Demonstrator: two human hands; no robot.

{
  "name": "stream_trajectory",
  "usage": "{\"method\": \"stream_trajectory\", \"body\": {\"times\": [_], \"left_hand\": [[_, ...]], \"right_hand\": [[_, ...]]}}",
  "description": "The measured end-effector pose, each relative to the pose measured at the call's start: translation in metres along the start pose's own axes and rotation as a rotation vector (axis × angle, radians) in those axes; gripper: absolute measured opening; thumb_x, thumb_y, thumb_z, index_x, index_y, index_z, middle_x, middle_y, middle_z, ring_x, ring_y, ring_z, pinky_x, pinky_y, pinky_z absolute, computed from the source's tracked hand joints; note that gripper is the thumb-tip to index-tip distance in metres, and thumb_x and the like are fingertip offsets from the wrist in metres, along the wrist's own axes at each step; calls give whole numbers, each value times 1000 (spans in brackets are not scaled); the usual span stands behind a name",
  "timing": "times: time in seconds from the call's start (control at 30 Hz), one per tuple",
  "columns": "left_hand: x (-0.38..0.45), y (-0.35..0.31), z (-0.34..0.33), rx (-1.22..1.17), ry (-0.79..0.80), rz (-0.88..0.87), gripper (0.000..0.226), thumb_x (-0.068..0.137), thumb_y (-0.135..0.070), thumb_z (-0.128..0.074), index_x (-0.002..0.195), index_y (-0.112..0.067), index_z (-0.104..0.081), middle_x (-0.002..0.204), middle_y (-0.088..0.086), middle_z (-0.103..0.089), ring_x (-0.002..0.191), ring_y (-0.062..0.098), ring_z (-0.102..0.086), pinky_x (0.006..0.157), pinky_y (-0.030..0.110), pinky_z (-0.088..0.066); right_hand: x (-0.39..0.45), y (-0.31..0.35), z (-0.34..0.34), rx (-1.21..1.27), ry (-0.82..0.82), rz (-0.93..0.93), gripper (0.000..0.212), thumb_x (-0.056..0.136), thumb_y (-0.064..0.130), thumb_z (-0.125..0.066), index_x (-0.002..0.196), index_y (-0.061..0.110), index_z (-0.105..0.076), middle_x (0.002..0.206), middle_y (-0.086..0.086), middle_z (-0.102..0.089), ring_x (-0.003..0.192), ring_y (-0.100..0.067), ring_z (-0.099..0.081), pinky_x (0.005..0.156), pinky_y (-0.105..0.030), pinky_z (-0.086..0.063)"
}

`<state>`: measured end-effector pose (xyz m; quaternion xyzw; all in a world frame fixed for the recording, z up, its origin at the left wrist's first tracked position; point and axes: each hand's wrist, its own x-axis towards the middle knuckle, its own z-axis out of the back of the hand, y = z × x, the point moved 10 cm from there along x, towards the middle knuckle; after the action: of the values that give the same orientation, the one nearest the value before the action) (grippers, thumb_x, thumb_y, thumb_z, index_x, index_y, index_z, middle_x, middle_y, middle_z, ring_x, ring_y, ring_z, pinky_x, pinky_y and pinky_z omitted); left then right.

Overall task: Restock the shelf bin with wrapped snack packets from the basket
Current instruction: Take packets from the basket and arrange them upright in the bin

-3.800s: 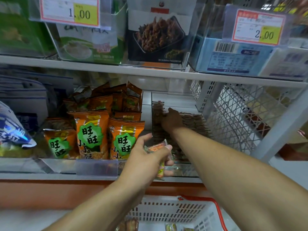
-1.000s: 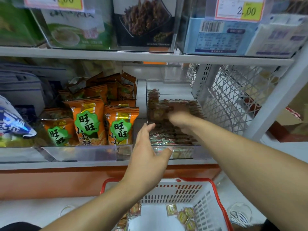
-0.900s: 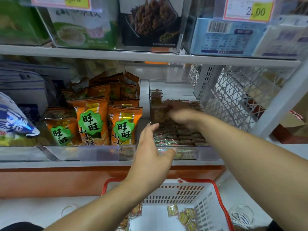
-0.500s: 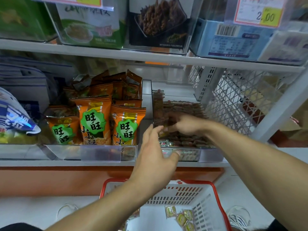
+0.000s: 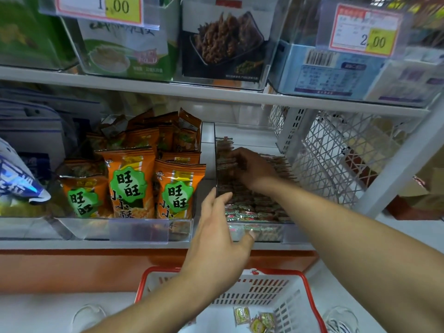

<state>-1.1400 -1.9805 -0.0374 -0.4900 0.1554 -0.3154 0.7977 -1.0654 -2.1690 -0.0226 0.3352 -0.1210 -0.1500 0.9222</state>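
Note:
The clear shelf bin point(image 5: 290, 234) sits in the middle of the lower shelf and holds several small wrapped snack packets point(image 5: 249, 210) in rows. My right hand point(image 5: 252, 168) reaches deep into the bin, its fingers pointing left and pressing against a standing row of packets. My left hand point(image 5: 219, 236) is at the bin's front left corner, fingers straight along its left wall, thumb on the front panel, nothing in it. Below stands the white basket with a red rim point(image 5: 310, 294), with a few loose packets point(image 5: 259, 319) on its floor.
Orange snack bags point(image 5: 129, 183) fill the neighbouring clear bin on the left. A blue and white bag point(image 5: 16, 181) lies at the far left. A white wire mesh divider point(image 5: 324, 162) closes the bin's right side. The upper shelf point(image 5: 216, 92) with boxes hangs low overhead.
My left hand, which held a packet 3.8 s ago, now holds none and stays at the bin's corner. My right hand has moved back deeper into the bin against the standing packets.

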Motion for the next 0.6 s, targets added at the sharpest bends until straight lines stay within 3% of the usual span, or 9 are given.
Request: {"method": "stream_trajectory", "body": {"times": [0.1, 0.17, 0.23, 0.3, 0.37, 0.5, 0.6], "left_hand": [[-1, 0, -1, 8, 7, 6, 80, 94, -43, -68, 154, -44, -16, 153, -43, 9, 146, 2, -23, 106, 20, -22], [-1, 1, -1, 12, 7, 8, 80, 94, -43, -68, 154, -44, -15, 154, -42, 11, 147, 4, -23, 105, 20, -23], [0, 1, -1, 15, 7, 9, 80, 94, -43, -68, 154, -45, -15, 154, -43, 12, 147, 3, -23, 105, 19, -23], [0, 1, -2, 15, 9, 7, 81, 93, -43, -68, 153, -46, -14, 153, -44, 12, 148, 3, -23, 106, 19, -22], [0, 2, -2, 17, 10, 3, 81, 93, -43, -68, 153, -46, -14, 153, -43, 12, 148, 3, -22, 106, 19, -21], [-1, 3, -4, 23, 20, 1, 82, 93, -43, -68, 153, -46, -12, 152, -44, 15, 148, 4, -24, 104, 18, -21], [-1, 3, -5, 25, 22, 0, 81, 94, -42, -68, 153, -46, -12, 150, -46, 16, 148, 5, -23, 105, 18, -20]], "right_hand": [[8, -7, 7, 39, -136, -63, 46, 90, 1, -64, 131, 20, -56, 136, -6, -56, 123, -22, -56, 99, -31, -48], [7, -18, 4, 179, -147, -178, 59, 88, -2, -61, 141, 23, -48, 140, -8, -54, 125, -25, -56, 101, -38, -50], [6, -23, -5, 261, -131, -255, 64, 88, -2, -57, 145, 26, -45, 139, -7, -59, 124, -24, -58, 92, -33, -53], [7, -22, -12, 237, -124, -273, 62, 90, -2, -52, 146, 25, -45, 139, -6, -60, 116, -18, -58, 74, -17, -47], [9, -16, -9, 205, -150, -266, 57, 91, 1, -50, 144, 23, -49, 139, -6, -60, 106, -15, -56, 66, -12, -41], [15, 1, -1, 19, -71, -215, 54, 94, 3, -47, 145, 21, -53, 145, -8, -55, 128, -27, -55, 95, -26, -46], [14, 10, -13, -235, 110, -166, 56, 97, 2, -47, 151, 19, -45, 149, -10, -51, 132, -30, -53, 103, -32, -47]]}}
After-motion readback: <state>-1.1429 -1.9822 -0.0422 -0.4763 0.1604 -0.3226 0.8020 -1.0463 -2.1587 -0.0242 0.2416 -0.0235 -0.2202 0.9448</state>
